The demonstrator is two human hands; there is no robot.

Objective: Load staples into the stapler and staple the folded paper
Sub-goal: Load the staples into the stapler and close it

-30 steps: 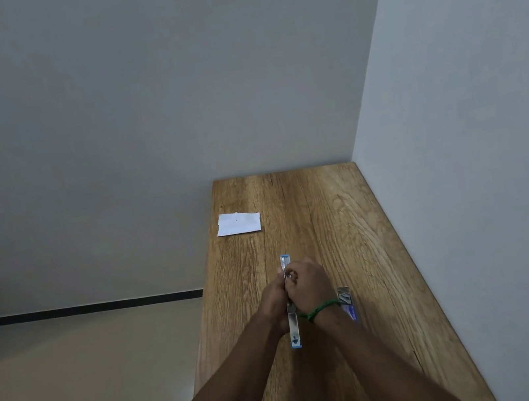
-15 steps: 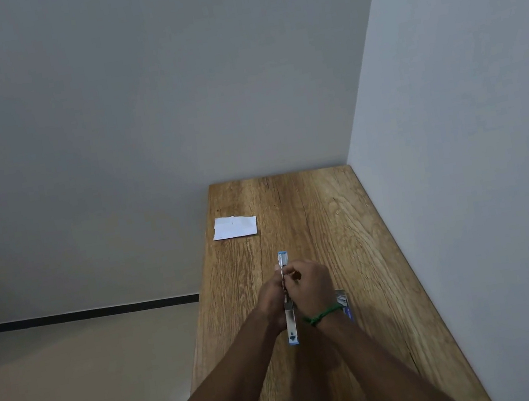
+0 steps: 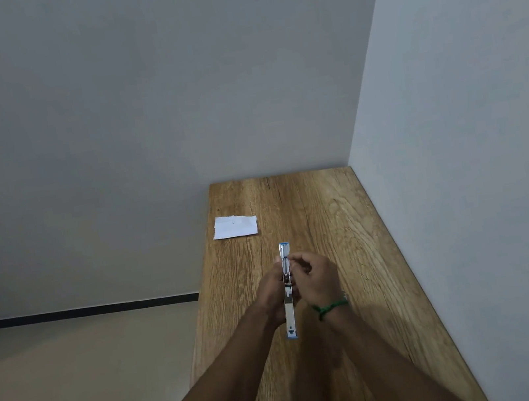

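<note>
1 stapler [image 3: 290,314], opened out flat, long & narrow, lies lengthwise mid-bench between both hands. Left hand [image 3: 271,294] wraps its left side, grip clamped on the stapler body. Right hand [image 3: 315,280] sits at its right side, fingertips [image 3: 291,260] pinched together over the metal channel; whether staples are in that pinch, can't tell. 1 green band [image 3: 330,307] on right wrist. 1 folded paper [image 3: 235,226], white, lies flat near bench's far-left edge, well apart from stapler. 1 wooden bench [image 3: 349,239], set in a corner w/ 2 grey walls [image 3: 136,99].
</note>
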